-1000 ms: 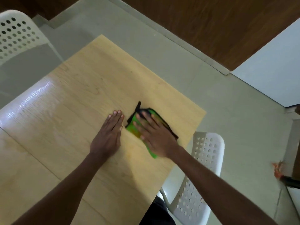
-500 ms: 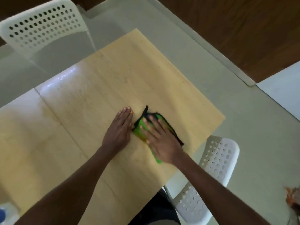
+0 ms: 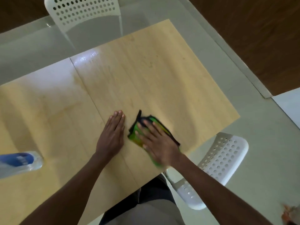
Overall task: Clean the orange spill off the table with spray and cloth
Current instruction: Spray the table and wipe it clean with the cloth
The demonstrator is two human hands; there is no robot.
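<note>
My right hand point(image 3: 158, 140) lies flat with spread fingers on a green cloth with black edging point(image 3: 135, 132), pressing it onto the light wooden table point(image 3: 162, 75). My left hand point(image 3: 112, 133) rests flat on the table just left of the cloth, fingers straight and together, not touching it. A clear spray bottle with a blue label point(image 3: 17, 161) lies at the table's left edge, blurred. A faint orange-tinted smear point(image 3: 65, 108) shows on the left table panel.
One white perforated chair point(image 3: 84, 12) stands beyond the table's far side. Another white perforated chair point(image 3: 220, 159) is at the near right corner, beside my legs. Pale floor surrounds the table; a dark wooden wall runs at the upper right.
The view has swung left, bringing the spray bottle and far chair into sight. My right hand with the cloth has slid a little away from my left hand, which stays flat.
</note>
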